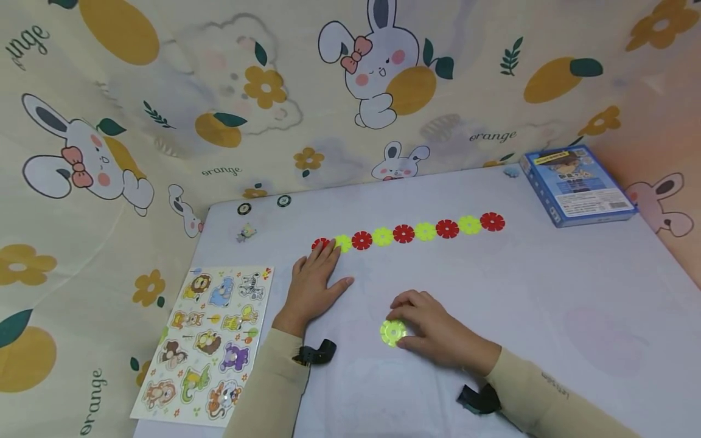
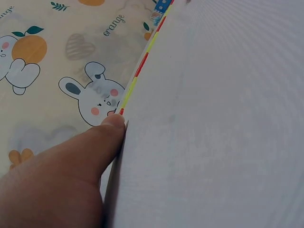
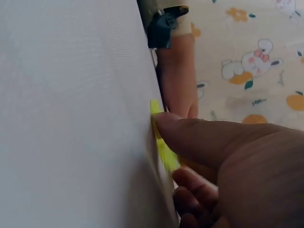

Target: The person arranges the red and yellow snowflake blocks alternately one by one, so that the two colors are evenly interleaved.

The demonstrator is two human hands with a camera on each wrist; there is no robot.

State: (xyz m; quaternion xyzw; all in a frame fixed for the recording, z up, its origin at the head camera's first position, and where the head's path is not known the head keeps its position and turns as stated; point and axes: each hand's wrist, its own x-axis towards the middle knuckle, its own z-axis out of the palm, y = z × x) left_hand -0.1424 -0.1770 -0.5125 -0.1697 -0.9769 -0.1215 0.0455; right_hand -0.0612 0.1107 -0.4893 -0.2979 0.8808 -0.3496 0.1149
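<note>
A line of alternating red and yellow-green snowflake discs, notched round their rims, lies across the table; a red disc [image 1: 403, 233] is at its middle. My left hand [image 1: 313, 291] lies flat at the line's left end, fingers extended, fingertips on the end red disc [image 1: 319, 243] and partly covering it. Beside them is a yellow-green disc [image 1: 343, 244]. Nearer to me, my right hand [image 1: 438, 331] pinches a separate yellow-green snowflake disc [image 1: 392, 333] between thumb and fingers. In the right wrist view this disc [image 3: 167, 154] is seen edge-on, close over the white tabletop.
A sheet of animal pictures [image 1: 205, 340] lies left of my left arm. Two small black round pieces [image 1: 244, 208] and a small figure [image 1: 246, 232] sit at the back left. A blue box [image 1: 577, 185] stands at the back right, near a small bluish piece [image 1: 511, 172].
</note>
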